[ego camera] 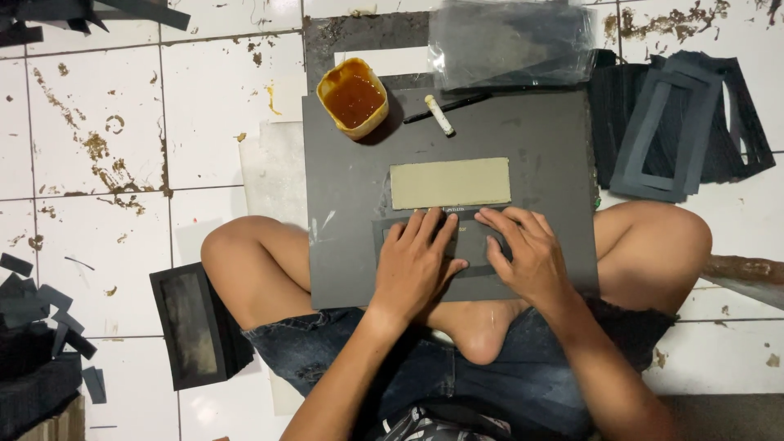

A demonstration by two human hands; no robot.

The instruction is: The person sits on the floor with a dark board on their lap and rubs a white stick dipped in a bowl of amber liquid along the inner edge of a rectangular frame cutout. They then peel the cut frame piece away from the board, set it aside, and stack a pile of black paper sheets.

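Observation:
A large dark grey board (539,139) rests across my crossed legs. On it lies a tan rectangular cardboard piece (450,182), and just below it a dark grey paper frame (378,231). My left hand (414,265) and my right hand (524,253) both press flat on that frame, fingers spread toward the tan piece. Neither hand grips anything. Much of the frame is hidden under my hands.
A yellow tub of brown glue (353,96) sits at the board's far left corner, with a brush (445,110) beside it. Stacked dark frames (674,126) lie at right, a plastic bag (510,39) at the top, a black stack (194,324) at left, scraps (37,327) on the tiled floor.

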